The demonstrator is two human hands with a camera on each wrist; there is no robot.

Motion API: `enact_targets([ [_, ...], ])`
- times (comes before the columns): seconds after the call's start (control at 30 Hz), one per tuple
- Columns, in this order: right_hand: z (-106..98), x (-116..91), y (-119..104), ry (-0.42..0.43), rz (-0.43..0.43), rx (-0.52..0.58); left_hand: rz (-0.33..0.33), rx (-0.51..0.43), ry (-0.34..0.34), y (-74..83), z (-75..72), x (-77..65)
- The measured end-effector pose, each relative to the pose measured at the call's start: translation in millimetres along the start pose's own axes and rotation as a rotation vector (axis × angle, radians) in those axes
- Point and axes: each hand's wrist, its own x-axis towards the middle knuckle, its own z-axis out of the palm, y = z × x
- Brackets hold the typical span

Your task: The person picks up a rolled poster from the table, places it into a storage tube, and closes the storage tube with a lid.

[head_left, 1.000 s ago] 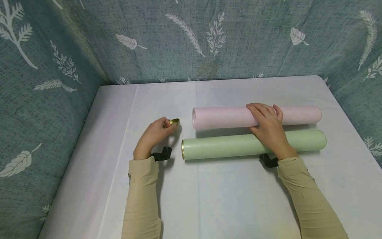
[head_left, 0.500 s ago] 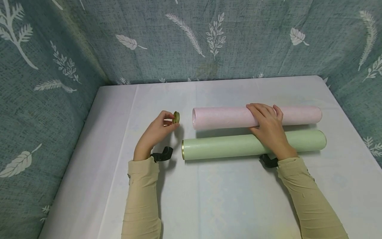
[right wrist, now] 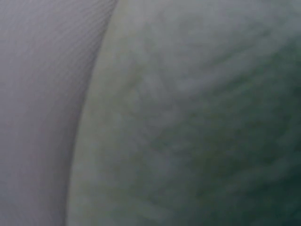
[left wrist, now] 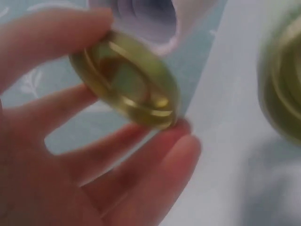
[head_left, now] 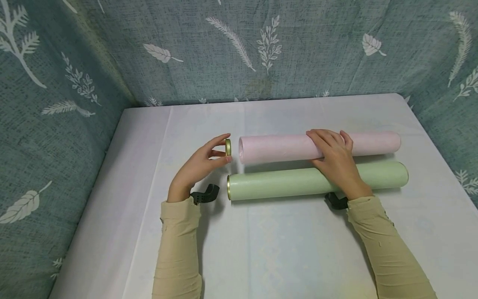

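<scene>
My left hand (head_left: pixel 198 165) pinches a gold metal lid (head_left: pixel 228 147) by its rim, between the thumb and fingertips. The lid stands on edge, a small gap away from the open left end of a pink cardboard tube (head_left: pixel 276 148). In the left wrist view the hollow side of the lid (left wrist: pixel 127 80) shows, with the tube's dark opening (left wrist: pixel 148 19) beyond it. My right hand (head_left: pixel 336 160) grips the pink tube right of its middle, fingers over the top and thumb on the near side. The right wrist view is filled by a blurred pale green surface (right wrist: pixel 164 122).
A light green tube (head_left: pixel 276 185) lies in front of the pink one, under my right wrist, with a gold rim at its left end. Both lie on a white-covered table (head_left: pixel 291 249). Leaf-patterned teal cloth (head_left: pixel 317 54) hangs around the back and sides.
My left hand has turned the lid from nearly flat to upright and moved it rightward, closer to the pink tube's open end. The right hand keeps its hold, and the tube has barely shifted.
</scene>
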Motion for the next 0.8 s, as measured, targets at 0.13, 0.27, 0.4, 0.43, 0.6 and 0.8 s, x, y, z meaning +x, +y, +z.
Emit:
enact_targets([
  [0.13, 0, 0, 0, -0.004, -0.007, 0.002, 0.051, -0.041, -0.053, 17.2, 1.9, -8.2],
  [0.27, 0, 0, -1, -0.002, -0.014, 0.004, 0.071, -0.058, -0.066, 27.4, 4.4, -13.1],
  [0.4, 0, 1, -1, -0.005, -0.018, 0.006, 0.079, -0.059, -0.070, 29.9, 6.2, -13.7],
  [0.43, 1, 1, -1, -0.005, -0.018, 0.008, 0.084, -0.062, -0.072, 29.5, 6.7, -13.2],
  [0.6, 1, -1, -1, 0.001, -0.021, 0.015, 0.096, -0.073, -0.078, 21.3, 9.6, -7.9],
  [0.8, 0, 0, -1, 0.009, -0.028, 0.020, 0.111, -0.029, -0.036, 8.8, 12.6, 2.0],
])
